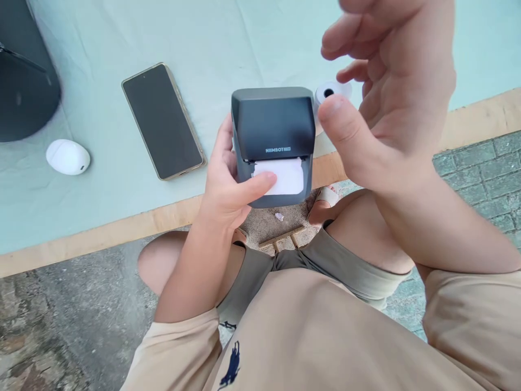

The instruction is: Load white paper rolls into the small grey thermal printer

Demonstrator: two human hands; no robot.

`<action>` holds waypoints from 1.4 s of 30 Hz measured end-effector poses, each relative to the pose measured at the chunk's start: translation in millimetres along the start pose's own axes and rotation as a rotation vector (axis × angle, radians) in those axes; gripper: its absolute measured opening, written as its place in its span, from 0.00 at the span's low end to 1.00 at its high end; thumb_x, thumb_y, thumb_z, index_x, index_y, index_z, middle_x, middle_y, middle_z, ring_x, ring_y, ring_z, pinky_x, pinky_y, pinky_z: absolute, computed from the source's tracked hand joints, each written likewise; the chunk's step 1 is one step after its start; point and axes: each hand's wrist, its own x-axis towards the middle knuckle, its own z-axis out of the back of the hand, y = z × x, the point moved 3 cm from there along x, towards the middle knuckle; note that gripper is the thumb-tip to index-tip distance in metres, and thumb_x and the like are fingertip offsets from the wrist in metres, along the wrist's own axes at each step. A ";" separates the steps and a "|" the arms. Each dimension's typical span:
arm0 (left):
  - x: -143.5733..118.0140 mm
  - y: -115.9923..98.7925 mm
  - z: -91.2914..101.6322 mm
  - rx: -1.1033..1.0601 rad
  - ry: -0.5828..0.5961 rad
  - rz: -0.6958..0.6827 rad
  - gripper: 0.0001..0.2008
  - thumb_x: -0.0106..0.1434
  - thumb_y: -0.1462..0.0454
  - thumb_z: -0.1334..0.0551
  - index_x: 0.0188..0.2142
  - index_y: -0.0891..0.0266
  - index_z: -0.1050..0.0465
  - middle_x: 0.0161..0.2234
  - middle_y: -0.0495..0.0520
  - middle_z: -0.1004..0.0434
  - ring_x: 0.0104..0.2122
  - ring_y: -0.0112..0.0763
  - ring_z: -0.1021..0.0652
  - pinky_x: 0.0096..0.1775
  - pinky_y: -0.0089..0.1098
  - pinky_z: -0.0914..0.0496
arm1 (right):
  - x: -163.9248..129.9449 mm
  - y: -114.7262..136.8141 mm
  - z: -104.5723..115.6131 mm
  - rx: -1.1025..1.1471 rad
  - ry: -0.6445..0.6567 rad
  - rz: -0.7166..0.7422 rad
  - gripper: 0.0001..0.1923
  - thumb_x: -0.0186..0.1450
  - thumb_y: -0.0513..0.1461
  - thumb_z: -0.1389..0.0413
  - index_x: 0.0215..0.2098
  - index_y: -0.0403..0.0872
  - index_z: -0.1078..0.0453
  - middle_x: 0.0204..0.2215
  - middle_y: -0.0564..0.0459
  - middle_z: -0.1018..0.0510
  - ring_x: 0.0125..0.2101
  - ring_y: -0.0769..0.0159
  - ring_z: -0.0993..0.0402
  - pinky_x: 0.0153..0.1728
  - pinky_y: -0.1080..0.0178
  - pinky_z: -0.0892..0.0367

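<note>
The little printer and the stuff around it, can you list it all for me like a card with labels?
left hand: holds the label printer, thumb on the white paper
right hand: raised above, fingers spread, holding nothing
phone: flat on the table, screen dark
white case: left of the phone
paper roll: behind the printer
table: pale cloth, wooden edge

Printer (272, 122): showing dark grey, with pale lettering on its lid and a white label (285, 176) lying in its slot. Cloth (101, 54) behind the printer: showing pale mint green. Phone (163, 120) left of the printer: showing a black screen in a gold rim. Case (67, 157) further left: showing white. Roll (330, 92) right of the printer: showing white. Table edge (480, 117): showing light wood. Shirt (325, 336) below the printer: showing beige, carrying a navy emblem.
</note>
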 end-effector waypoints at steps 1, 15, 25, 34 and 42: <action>1.1 1.5 1.3 -0.005 0.005 -0.010 0.45 0.44 0.61 0.26 0.60 0.54 0.41 0.47 0.54 0.22 0.51 0.51 0.21 0.46 0.44 0.23 | -0.4 1.1 0.3 0.019 0.006 0.018 0.29 0.69 0.45 0.52 0.63 0.38 0.45 0.60 0.49 0.35 0.58 0.64 0.33 0.57 0.61 0.31; -0.7 -7.0 -2.0 -0.012 0.065 -0.197 0.29 0.54 0.52 0.31 0.53 0.54 0.34 0.49 0.54 0.22 0.55 0.49 0.24 0.53 0.46 0.26 | -18.5 5.8 -41.7 0.507 0.239 -0.190 0.41 0.67 0.47 0.44 0.68 0.49 0.64 0.60 0.46 0.37 0.56 0.64 0.31 0.56 0.59 0.27; -3.3 -8.1 -5.0 0.167 0.083 -0.251 0.30 0.57 0.49 0.34 0.57 0.50 0.36 0.51 0.53 0.26 0.54 0.46 0.24 0.49 0.42 0.26 | -17.8 -10.2 -49.0 0.612 0.174 -0.184 0.40 0.64 0.56 0.44 0.66 0.55 0.57 0.62 0.50 0.37 0.56 0.64 0.30 0.56 0.59 0.26; 32.9 -87.2 55.6 1.399 -0.642 -0.281 0.30 0.51 0.73 0.39 0.56 0.67 0.32 0.51 0.59 0.28 0.53 0.45 0.27 0.57 0.49 0.34 | -24.2 -22.5 -60.0 0.645 0.223 -0.142 0.42 0.64 0.55 0.43 0.67 0.56 0.60 0.62 0.49 0.37 0.58 0.60 0.32 0.50 0.57 0.23; 55.9 -72.6 65.1 1.619 -0.657 0.424 0.57 0.38 0.84 0.44 0.67 0.56 0.57 0.62 0.55 0.35 0.58 0.53 0.29 0.59 0.53 0.35 | -24.7 -18.9 -61.2 0.693 0.275 -0.168 0.39 0.65 0.51 0.43 0.66 0.60 0.60 0.62 0.52 0.39 0.54 0.63 0.30 0.37 0.64 0.23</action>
